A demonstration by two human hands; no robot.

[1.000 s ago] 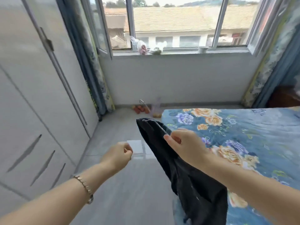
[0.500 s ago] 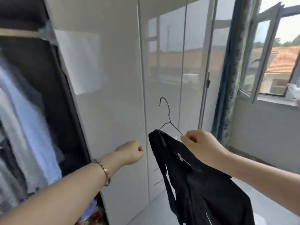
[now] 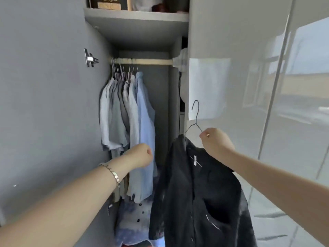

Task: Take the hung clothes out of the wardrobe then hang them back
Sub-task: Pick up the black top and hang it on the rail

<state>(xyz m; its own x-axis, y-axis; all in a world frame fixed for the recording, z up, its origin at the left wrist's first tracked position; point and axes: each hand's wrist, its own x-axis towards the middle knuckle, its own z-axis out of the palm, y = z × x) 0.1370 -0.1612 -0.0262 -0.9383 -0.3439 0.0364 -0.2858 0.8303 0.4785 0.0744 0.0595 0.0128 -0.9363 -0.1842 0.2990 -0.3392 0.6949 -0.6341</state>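
Observation:
A black garment (image 3: 195,196) hangs on a thin wire hanger (image 3: 195,118), whose hook points up. My right hand (image 3: 216,141) grips the hanger's right shoulder, in front of the glossy closed door. My left hand (image 3: 140,155) is a closed fist with nothing in it, held before the open wardrobe. Inside, several pale blue and grey shirts (image 3: 128,122) hang bunched at the left end of a cream rail (image 3: 151,61); the rail's right half is bare.
The open wardrobe door (image 3: 44,104) stands at my left with a metal hinge (image 3: 89,57). A shelf (image 3: 137,16) sits above the rail. Folded patterned fabric (image 3: 131,221) lies on the wardrobe floor. A white paper (image 3: 208,86) sticks to the glossy door (image 3: 267,86).
My view has swung from the window and bed round to the open wardrobe. My right hand has carried the black garment along on its hanger; my left fist stays empty.

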